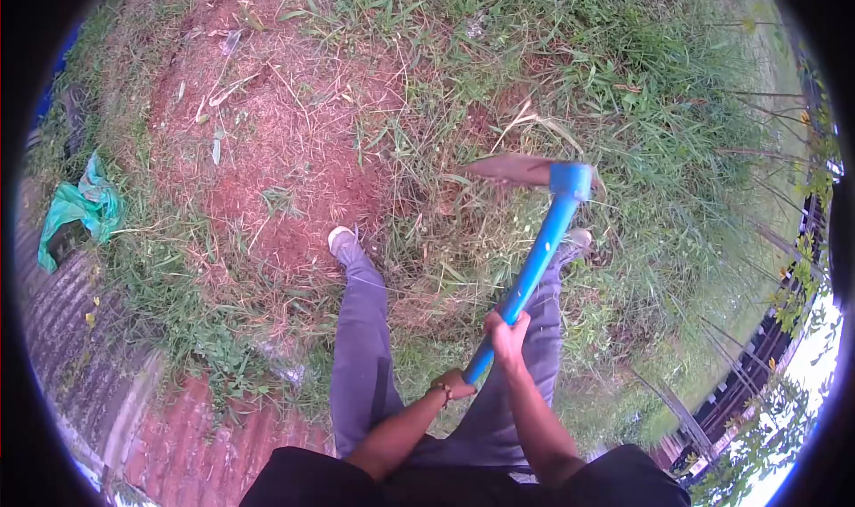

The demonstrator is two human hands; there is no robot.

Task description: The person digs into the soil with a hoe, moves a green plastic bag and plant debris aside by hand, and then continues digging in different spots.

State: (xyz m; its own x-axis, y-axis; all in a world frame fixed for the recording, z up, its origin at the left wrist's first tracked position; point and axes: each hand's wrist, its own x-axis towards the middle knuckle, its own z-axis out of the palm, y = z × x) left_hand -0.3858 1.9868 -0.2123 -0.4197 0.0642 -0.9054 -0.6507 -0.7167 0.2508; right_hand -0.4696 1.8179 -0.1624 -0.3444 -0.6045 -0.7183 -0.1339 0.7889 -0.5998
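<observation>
A hoe with a blue handle slants up and to the right in front of my legs. Its brown, soil-coloured blade points left from the blue socket, above the grass. My left hand, with a bracelet at the wrist, is wrapped round the lower end of the handle. Higher up the handle, my right hand is closed round it. The blade appears raised over the ground near my right shoe, which the handle partly hides. My left shoe stands at the edge of bare soil.
Reddish bare soil with dry stalks spreads ahead on the left. Thick green grass covers the right side. A green plastic sheet lies at far left, by corrugated roofing sheets. Thin sticks and a fence line the right edge.
</observation>
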